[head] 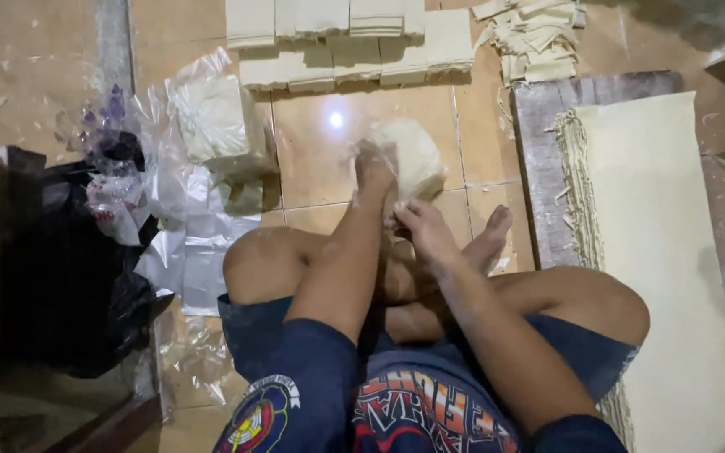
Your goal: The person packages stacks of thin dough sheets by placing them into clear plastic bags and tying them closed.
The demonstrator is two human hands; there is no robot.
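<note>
Now pale square stack [413, 155] in clear bag; both hands' fingers gripping it.

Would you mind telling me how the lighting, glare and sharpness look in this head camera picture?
In the head view, a bright glare spot sits on the glossy tan floor tile; the left hand and right hand on the pale stack in a clear plastic bag are motion-blurred; the black plastic bag lies in deep shadow; the cream sheet on the wooden board is evenly lit.
</note>
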